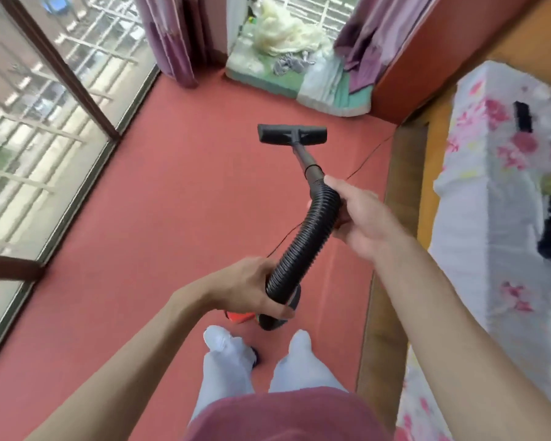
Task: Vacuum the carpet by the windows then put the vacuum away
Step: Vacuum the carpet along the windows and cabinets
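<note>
Both hands grip one black ribbed hose: left hand curled round its lower end, right hand round the upper bend. One nozzle head over red carpet beside the windows. Two curtains.

Curved black ribbed vacuum hose and rigid wand with flat floor head over red carpet.
</note>
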### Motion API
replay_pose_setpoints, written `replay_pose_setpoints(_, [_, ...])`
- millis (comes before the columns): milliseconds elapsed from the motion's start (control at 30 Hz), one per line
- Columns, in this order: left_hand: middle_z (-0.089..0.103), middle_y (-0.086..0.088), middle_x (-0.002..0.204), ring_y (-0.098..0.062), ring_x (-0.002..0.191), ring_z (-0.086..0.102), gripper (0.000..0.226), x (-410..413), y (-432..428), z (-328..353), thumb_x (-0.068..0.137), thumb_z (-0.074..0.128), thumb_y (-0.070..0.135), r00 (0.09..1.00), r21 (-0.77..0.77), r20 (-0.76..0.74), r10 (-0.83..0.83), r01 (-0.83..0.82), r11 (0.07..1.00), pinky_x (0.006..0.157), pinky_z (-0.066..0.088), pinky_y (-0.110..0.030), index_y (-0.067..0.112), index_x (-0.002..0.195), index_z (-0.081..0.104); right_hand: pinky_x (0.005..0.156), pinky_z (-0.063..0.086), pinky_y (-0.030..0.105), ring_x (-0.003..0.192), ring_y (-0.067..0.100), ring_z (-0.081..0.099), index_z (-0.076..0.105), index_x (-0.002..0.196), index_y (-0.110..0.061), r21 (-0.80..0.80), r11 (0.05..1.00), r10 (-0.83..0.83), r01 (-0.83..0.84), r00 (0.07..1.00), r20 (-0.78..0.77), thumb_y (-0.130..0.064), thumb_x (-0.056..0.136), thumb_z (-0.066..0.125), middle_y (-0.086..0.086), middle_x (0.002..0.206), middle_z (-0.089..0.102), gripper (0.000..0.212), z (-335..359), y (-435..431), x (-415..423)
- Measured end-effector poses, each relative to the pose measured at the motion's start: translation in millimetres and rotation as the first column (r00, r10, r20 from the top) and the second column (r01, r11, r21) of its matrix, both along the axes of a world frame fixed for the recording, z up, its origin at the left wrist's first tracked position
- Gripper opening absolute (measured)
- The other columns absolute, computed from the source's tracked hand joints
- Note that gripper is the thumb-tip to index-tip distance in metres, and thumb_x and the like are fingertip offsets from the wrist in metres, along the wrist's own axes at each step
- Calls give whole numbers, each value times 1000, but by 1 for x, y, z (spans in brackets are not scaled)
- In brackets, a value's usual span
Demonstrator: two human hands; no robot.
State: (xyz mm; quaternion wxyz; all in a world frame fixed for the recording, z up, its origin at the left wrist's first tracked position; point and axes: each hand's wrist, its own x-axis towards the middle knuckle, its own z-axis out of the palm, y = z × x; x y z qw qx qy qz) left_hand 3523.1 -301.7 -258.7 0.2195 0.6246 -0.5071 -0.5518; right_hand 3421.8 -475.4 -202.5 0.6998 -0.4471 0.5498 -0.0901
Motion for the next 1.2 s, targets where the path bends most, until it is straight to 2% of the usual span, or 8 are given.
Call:
replay_pose_setpoints(100, [66, 7, 75, -12, 67, 61, 34, -42, -14, -5, 64, 71, 42, 981, -18, 28, -194, 195, 981, 69, 54, -39, 20, 83, 54, 74, 47, 35, 74, 21, 61, 70, 93, -4, -54, 995, -79, 79, 997, 10, -27, 94, 62, 10, 79, 67, 25, 16, 10, -61])
replay_pose_setpoints(233, [63, 0, 81, -23, 88, 61, 35, -98, -25, -22, 61, 68, 54, 941, -88, 114, -318, 328, 940, 81, 50, -41, 28, 74, 48, 64, 52, 27, 66, 16, 65, 70, 89, -4, -68, 974, -217, 218, 976, 23, -27, 94, 61, 9, 74, 69, 25, 19, 20, -136])
replay_pose_setpoints(333, [55, 0, 72, -22, 74, 57, 36, -139, -29, -32, 70, 75, 40, 950, -63, 113, -292, 300, 952, 76, 49, -44, 25, 72, 42, 72, 54, 32, 76, 19, 67, 69, 93, -3, -57, 946, -319, 320, 947, 30, -27, 95, 61, 8, 77, 69, 25, 2, 20, -182])
replay_pose_setpoints(467, [58, -9, 72, -17, 64, 54, 25, -182, -31, -54, 74, 75, 24, 980, 10, 87, -177, 177, 984, 71, 49, -41, 10, 80, 55, 76, 53, 35, 76, 21, 65, 66, 96, -1, -28, 914, -404, 405, 914, 28, -24, 97, 59, 11, 81, 67, 24, -38, 10, -228])
replay_pose_setpoints(733, [50, 3, 64, -12, 54, 46, 24, -240, -14, -99, 79, 73, 29, 998, 160, 27, 64, -68, 985, 53, 43, -30, 22, 72, 51, 97, 46, 44, 87, 24, 62, 61, 114, -4, 202, 798, -571, 567, 820, -47, -28, 95, 61, 13, 95, 65, 30, -155, 5, -303])
replay_pose_setpoints(1000, [58, 7, 70, -6, 60, 51, 32, -262, 15, -154, 81, 71, 46, 999, 288, 52, -14, -2, 958, 58, 40, -20, 16, 86, 62, 90, 53, 40, 84, 22, 63, 60, 111, -3, 394, 650, -620, 649, 753, -218, -27, 96, 60, 12, 94, 65, 28, -255, 49, -335])
replay_pose_setpoints(1100, [62, 8, 68, -5, 59, 53, 35, -268, 31, -184, 84, 67, 53, 999, 340, 20, -45, 36, 940, 61, 43, -20, 19, 80, 61, 97, 51, 44, 85, 24, 64, 61, 105, -2, 394, 637, -599, 662, 747, -287, -26, 97, 58, 14, 94, 66, 26, -294, 74, -342])
replay_pose_setpoints(1200, [62, 12, 59, -1, 54, 56, 33, -269, 51, -214, 88, 68, 44, 999, 406, -31, -29, 39, 913, 57, 44, -15, 19, 71, 59, 99, 50, 47, 94, 28, 65, 62, 105, -2, 385, 648, -565, 658, 753, -336, -25, 96, 60, 16, 99, 67, 25, -335, 100, -346])
